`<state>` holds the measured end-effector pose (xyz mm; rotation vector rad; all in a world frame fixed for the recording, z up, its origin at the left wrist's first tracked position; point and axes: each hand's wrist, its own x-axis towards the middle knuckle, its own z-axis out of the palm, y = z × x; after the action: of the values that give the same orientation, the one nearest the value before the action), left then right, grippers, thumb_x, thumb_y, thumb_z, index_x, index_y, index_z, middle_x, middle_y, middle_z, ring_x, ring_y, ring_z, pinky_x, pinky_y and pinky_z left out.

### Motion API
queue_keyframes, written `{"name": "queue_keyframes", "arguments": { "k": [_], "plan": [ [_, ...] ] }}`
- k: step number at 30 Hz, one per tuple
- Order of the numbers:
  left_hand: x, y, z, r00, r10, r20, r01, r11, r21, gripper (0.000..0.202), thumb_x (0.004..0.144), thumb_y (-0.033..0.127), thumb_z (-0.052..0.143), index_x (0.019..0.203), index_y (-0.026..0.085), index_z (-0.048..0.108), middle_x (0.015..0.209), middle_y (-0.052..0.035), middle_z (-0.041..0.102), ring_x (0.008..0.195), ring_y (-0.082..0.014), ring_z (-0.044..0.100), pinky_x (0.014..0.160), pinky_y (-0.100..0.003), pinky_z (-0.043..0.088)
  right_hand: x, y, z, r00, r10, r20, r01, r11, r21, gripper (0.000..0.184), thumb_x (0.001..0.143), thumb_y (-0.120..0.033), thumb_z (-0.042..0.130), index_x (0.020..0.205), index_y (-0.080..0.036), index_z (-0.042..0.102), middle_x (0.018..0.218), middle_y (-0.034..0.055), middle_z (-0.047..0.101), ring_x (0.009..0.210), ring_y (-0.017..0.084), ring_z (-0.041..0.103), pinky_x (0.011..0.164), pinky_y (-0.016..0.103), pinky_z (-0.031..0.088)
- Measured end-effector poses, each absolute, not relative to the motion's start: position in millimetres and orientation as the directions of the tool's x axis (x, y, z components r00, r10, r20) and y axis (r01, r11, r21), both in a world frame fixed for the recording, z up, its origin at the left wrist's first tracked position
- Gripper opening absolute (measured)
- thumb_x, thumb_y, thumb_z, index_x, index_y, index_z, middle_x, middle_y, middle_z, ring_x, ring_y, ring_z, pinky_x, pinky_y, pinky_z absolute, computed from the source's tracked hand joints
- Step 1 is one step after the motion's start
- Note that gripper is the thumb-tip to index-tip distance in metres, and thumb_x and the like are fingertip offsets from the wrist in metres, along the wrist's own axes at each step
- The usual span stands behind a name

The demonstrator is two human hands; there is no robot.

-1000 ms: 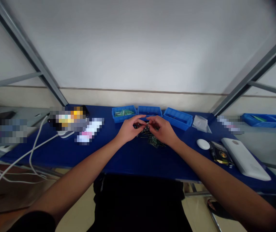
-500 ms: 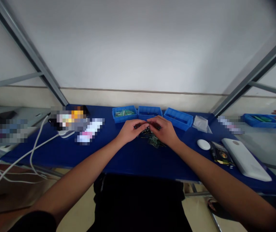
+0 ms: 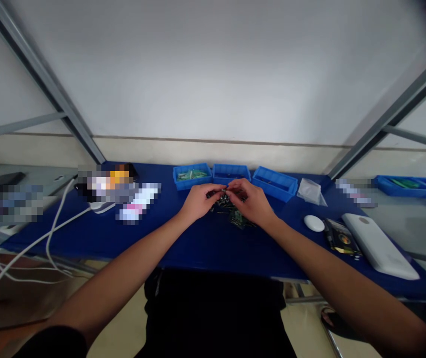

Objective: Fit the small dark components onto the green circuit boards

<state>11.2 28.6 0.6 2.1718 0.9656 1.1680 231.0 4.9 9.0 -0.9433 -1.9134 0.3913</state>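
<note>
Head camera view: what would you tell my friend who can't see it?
A person's two hands are close together over a pile of small green and dark parts on a blue table; anything they hold is too small to make out. Three blue bins stand behind.

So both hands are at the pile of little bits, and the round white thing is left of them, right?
Not left: the round white thing is to the right in the head view. The left hand and right hand are at the pile, yes.
</note>
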Motion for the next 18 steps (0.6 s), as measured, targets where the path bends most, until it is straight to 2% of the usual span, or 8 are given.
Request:
{"name": "queue_keyframes", "arguments": {
  "k": [4, 7, 10, 13, 16, 18],
  "plan": [
    [11.0, 28.5, -0.1, 0.470, 0.671, 0.573, 0.383, -0.740, 0.553, 0.022, 0.102, 0.020, 0.066, 0.118, 0.023, 0.081, 0.115, -0.0063, 0.083, 0.102, -0.0223, 0.079, 0.092, -0.036, 0.062, 231.9, 6.0, 8.3, -0.281, 0.738, 0.613, 0.500, 0.658, -0.563, 0.009, 0.099, -0.033, 0.069, 0.099, -0.025, 0.071, 0.091, 0.0038, 0.078, 0.075, 0.020, 0.074, 0.072, 0.035, 0.061],
    [10.9, 27.2, 0.3, 0.470, 0.649, 0.598, 0.405, -0.761, 0.507, 0.023, 0.101, 0.017, 0.066, 0.118, 0.023, 0.081, 0.113, -0.0061, 0.083, 0.102, -0.0222, 0.079, 0.093, -0.037, 0.062, 231.2, 5.3, 7.7, -0.293, 0.750, 0.593, 0.492, 0.650, -0.580, 0.008, 0.097, -0.033, 0.070, 0.095, -0.025, 0.070, 0.089, 0.0032, 0.078, 0.072, 0.019, 0.072, 0.069, 0.033, 0.059],
    [11.4, 25.6, 1.8, 0.436, 0.668, 0.603, 0.398, -0.744, 0.536, 0.030, 0.101, 0.018, 0.067, 0.128, 0.024, 0.076, 0.111, -0.0046, 0.083, 0.103, -0.0216, 0.079, 0.094, -0.037, 0.062, 230.4, 4.6, 6.5, -0.301, 0.777, 0.553, 0.475, 0.625, -0.620, 0.007, 0.094, -0.030, 0.072, 0.093, -0.025, 0.067, 0.084, 0.0011, 0.074, 0.067, 0.018, 0.070, 0.066, 0.032, 0.058],
    [12.7, 24.1, 3.2, 0.415, 0.711, 0.568, 0.378, -0.703, 0.603, 0.035, 0.101, 0.020, 0.068, 0.136, 0.024, 0.070, 0.108, -0.0033, 0.083, 0.097, -0.0196, 0.079, 0.090, -0.033, 0.061, 230.4, 4.4, 7.1, -0.289, 0.788, 0.544, 0.445, 0.613, -0.652, 0.018, 0.093, -0.026, 0.070, 0.110, -0.025, 0.065, 0.088, 0.0009, 0.073, 0.068, 0.017, 0.070, 0.066, 0.031, 0.059],
    [13.7, 22.3, 3.6, 0.415, 0.740, 0.529, 0.382, -0.669, 0.637, 0.033, 0.102, 0.024, 0.067, 0.135, 0.023, 0.070, 0.107, -0.0032, 0.083, 0.087, -0.0175, 0.078, 0.082, -0.030, 0.060, 231.6, 4.7, 10.7, -0.306, 0.740, 0.599, 0.475, 0.664, -0.577, 0.033, 0.094, -0.021, 0.065, 0.127, -0.026, 0.067, 0.096, 0.0036, 0.072, 0.074, 0.018, 0.070, 0.070, 0.033, 0.060],
    [13.8, 20.5, 4.5, 0.426, 0.745, 0.513, 0.397, -0.664, 0.634, 0.027, 0.104, 0.029, 0.065, 0.128, 0.022, 0.075, 0.107, -0.0034, 0.083, 0.085, -0.0173, 0.077, 0.079, -0.029, 0.058, 233.0, 4.9, 13.4, -0.317, 0.707, 0.633, 0.513, 0.688, -0.513, 0.027, 0.097, -0.021, 0.063, 0.121, -0.026, 0.072, 0.095, 0.0049, 0.072, 0.075, 0.019, 0.068, 0.071, 0.034, 0.060]
  ]
}}
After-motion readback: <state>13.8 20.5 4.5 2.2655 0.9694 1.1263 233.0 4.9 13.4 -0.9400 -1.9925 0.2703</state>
